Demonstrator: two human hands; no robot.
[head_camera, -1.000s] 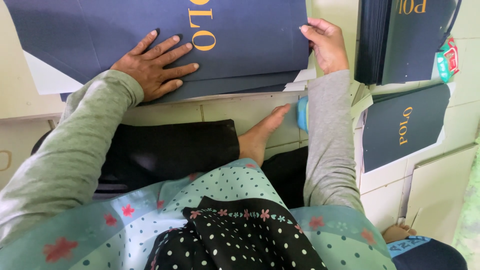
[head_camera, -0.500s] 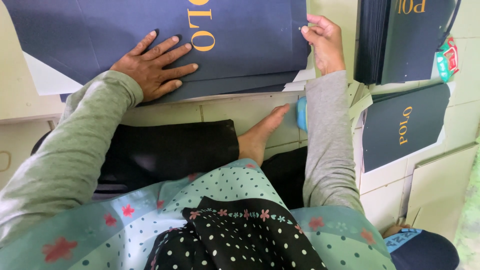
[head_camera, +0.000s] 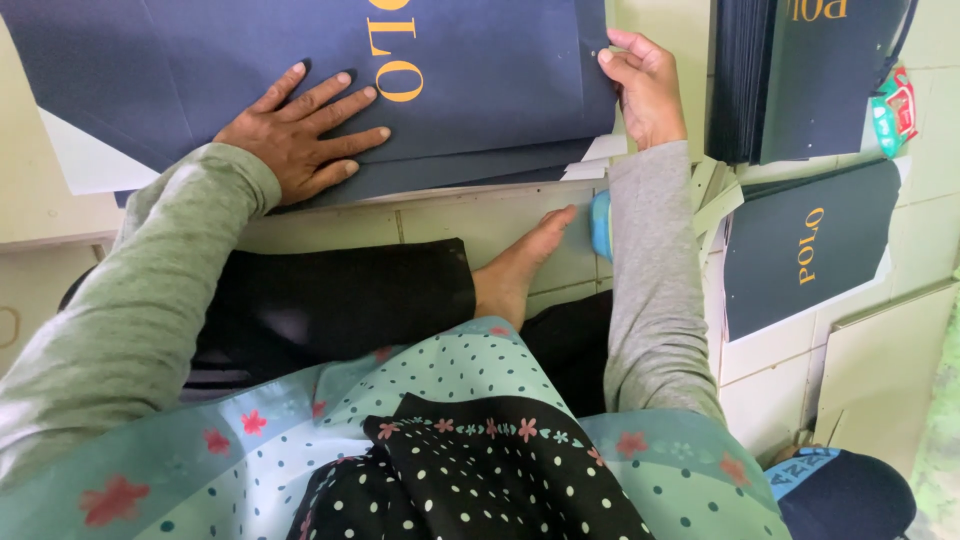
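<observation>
— Anything shifted since a moment ago?

— Hardly. The left hand still lies flat, fingers spread, pressing on the big dark blue sheet with gold lettering, same spot as before. The right hand still pinches that sheet's right edge between thumb and fingers; a second ago it sat a touch lower along the edge, barely a change.

— And the sheet itself?

— It rests on top of more sheets like it on the tiled floor in front of the person, not moved that I can see.

— What else is around?

— A bare foot pokes out just below the sheets, beside the right sleeve. To the right stands a stack of the same blue pieces, and nearer, a single folded blue piece lies on the tiles. All where they were.
</observation>
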